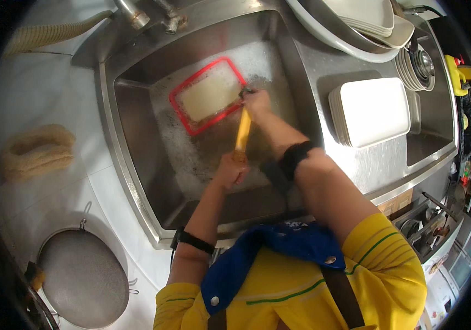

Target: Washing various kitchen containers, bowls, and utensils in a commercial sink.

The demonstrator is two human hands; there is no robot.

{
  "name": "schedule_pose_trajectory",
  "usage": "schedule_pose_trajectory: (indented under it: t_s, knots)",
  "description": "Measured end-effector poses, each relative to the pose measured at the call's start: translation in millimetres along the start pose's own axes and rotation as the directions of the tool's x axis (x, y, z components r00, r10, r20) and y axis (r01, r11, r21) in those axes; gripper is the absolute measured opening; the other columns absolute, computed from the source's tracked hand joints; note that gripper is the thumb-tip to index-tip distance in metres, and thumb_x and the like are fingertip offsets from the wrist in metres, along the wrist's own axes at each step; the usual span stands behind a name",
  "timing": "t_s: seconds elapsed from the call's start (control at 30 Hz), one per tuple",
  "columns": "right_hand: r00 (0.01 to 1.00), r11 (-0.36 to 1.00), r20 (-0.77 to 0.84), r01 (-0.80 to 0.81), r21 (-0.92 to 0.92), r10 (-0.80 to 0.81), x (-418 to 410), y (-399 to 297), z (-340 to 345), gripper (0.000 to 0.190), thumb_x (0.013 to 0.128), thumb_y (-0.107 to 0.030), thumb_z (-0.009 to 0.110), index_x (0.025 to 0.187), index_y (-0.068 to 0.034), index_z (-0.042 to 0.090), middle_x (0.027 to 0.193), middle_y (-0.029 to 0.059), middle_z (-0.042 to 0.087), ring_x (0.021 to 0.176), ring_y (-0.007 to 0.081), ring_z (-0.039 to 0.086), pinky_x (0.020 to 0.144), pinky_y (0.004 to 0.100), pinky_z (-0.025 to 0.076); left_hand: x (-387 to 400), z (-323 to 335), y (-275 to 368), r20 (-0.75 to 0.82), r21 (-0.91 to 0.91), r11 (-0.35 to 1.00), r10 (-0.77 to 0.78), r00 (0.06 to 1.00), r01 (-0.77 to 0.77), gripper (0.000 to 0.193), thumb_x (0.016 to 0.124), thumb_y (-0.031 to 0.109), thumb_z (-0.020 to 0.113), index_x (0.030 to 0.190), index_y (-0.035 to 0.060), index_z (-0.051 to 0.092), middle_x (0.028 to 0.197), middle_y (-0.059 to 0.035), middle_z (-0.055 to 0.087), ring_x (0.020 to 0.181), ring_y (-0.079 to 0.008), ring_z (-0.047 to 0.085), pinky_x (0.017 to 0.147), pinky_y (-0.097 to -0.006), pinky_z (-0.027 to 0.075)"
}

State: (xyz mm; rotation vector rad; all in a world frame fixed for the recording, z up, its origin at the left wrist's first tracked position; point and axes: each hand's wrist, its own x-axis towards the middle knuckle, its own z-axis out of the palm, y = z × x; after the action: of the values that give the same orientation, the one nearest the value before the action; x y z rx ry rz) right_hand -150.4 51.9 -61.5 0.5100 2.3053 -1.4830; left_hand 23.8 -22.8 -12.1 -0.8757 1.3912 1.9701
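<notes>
Over the sink basin, my left hand (233,170) is closed around the lower end of a long yellow utensil or handle (243,130). My right hand (259,104) grips a small dark green scrap, apparently a scouring pad (246,91), at the utensil's upper end. Just left of that hand, a red-rimmed rectangular container (194,78) sits in the soapy water (260,62); its inside looks pale and cloudy. The fingers hide parts of the utensil, and its exact kind cannot be made out.
Stacked white rectangular plates (373,111) stand right of the basin (314,119), below a large bowl (301,24) holding more dishes. A faucet (138,18) projects at the back. A brown cloth (37,152) and a round strainer (85,278) lie at left.
</notes>
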Motion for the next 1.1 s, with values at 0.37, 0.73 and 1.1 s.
schedule_pose_trajectory:
  t_s: [0.37, 0.73, 1.1]
  knots:
    - [0.906, 0.916, 0.135, 0.395, 0.069, -0.401, -79.0, 60.8, 20.9, 0.016, 0.077, -0.018, 0.059, 0.09, -0.01, 0.057, 0.076, 0.0152, 0.059, 0.069, 0.032, 0.058, 0.063, 0.0405, 0.045, 31.8, 7.8, 3.8, -0.092, 0.652, 0.718, 0.397, 0.913, -0.246, 0.013, 0.07, 0.01, 0.055, 0.078, -0.0001, 0.054, 0.057, -0.0093, 0.053, 0.046, -0.018, 0.051, 0.043, -0.0302, 0.037]
    - [0.946, 0.931, -0.158, -0.312, -0.19, 0.285, 53.6, 102.1, -11.1, 0.024, 0.077, -0.02, 0.055, 0.091, -0.002, 0.061, 0.084, 0.0168, 0.063, 0.075, 0.0275, 0.061, 0.07, 0.0362, 0.046, 26.7, -14.7, 0.6, -0.38, 0.617, 0.784, 0.227, 0.897, 0.062, 0.028, 0.072, 0.017, 0.057, 0.094, 0.0003, 0.05, 0.082, -0.0227, 0.057, 0.084, -0.0368, 0.055, 0.069, -0.0417, 0.044]
    - [0.54, 0.532, 0.088, 0.841, -0.098, -0.837, -63.6, 43.4, 2.1, 0.028, 0.064, -0.011, 0.066, 0.092, -0.012, 0.065, 0.107, 0.0133, 0.052, 0.096, 0.0299, 0.05, 0.082, 0.0407, 0.04, 44.4, -31.9, 23.4, -0.295, 0.945, 0.306, 0.641, 0.708, 0.117, 0.022, 0.07, 0.013, 0.059, 0.087, 0.005, 0.047, 0.081, -0.016, 0.059, 0.075, -0.0353, 0.058, 0.061, -0.0448, 0.045]
